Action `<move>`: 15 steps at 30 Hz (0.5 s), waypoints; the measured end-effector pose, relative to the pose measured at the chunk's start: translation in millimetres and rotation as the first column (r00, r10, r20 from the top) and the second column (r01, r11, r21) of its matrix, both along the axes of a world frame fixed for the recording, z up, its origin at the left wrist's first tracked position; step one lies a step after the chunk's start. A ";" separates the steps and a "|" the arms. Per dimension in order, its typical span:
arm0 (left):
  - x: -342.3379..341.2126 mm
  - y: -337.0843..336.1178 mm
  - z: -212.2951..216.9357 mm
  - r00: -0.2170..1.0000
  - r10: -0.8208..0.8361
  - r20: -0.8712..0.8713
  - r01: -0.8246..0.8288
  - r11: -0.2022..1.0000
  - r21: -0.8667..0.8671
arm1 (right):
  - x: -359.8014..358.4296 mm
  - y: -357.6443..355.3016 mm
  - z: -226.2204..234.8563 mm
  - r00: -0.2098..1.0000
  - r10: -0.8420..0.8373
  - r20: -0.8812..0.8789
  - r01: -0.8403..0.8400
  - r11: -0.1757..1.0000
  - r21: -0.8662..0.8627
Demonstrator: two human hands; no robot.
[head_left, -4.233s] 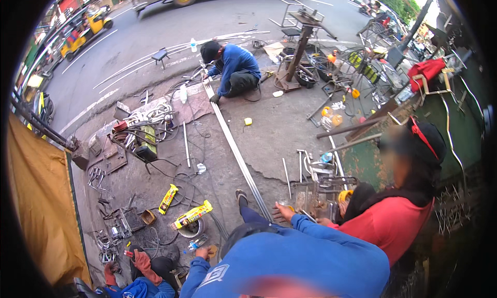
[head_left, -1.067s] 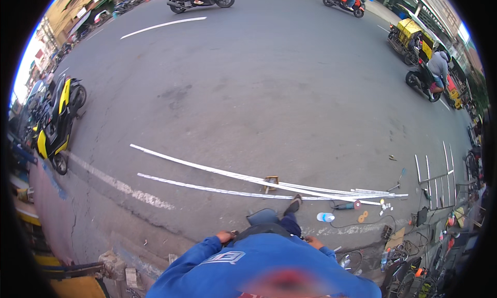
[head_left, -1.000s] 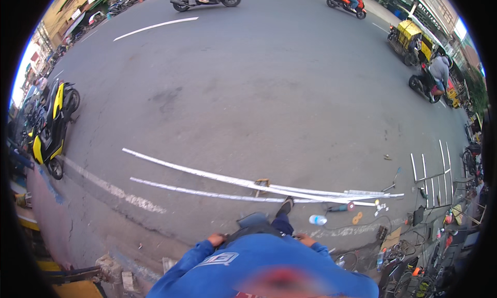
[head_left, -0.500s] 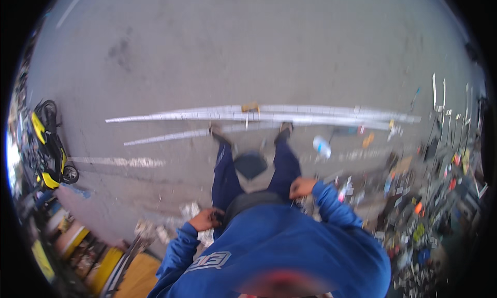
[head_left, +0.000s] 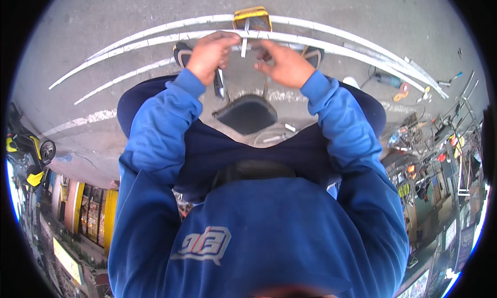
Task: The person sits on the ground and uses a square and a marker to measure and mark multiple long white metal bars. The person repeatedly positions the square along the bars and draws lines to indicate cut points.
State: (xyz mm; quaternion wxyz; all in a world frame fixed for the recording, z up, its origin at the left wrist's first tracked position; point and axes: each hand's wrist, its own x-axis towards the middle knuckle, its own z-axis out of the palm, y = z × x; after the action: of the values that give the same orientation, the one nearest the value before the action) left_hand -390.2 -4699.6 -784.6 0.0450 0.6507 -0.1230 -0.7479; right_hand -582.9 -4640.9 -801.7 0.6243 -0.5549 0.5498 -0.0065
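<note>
Long, thin white strips point(head_left: 155, 40) with evenly spaced dark marks lie across the ground in front of my feet. A short white piece point(head_left: 244, 48) crosses the nearer long strips. My left hand point(head_left: 211, 53) is at the nearer long strip, its fingers curled over it and the index finger beside the short piece. To the right of that piece, my right hand point(head_left: 283, 64) has its thumb and fingers apart and holds nothing visible; its fingertips are slightly blurred near the strip. Just beyond sits a yellow-edged object point(head_left: 252, 12), partly under the strips.
Between my legs lies a dark angular object point(head_left: 246, 115). At right are a teal power tool point(head_left: 388, 79), orange discs point(head_left: 399, 97) and a cluttered heap with metal frames point(head_left: 461, 166). A yellow-and-black motorbike point(head_left: 32, 155) stands at far left.
I have gone from standing to a low crouch, knees spread. Both hands have moved from beside my thighs forward to the strips, which now appear closer.
</note>
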 end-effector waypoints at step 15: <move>120.4 19.2 214.5 0.949 0.014 -0.316 -0.257 0.616 -0.745 | 83.9 50.6 148.7 0.785 0.276 0.555 -0.487 0.828 0.276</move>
State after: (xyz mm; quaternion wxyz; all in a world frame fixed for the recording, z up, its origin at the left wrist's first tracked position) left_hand -269.7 -4680.4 -570.1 0.3952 0.4624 -0.3759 -0.6990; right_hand -498.9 -4590.3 -653.0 0.8315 -0.4944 0.2344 0.0959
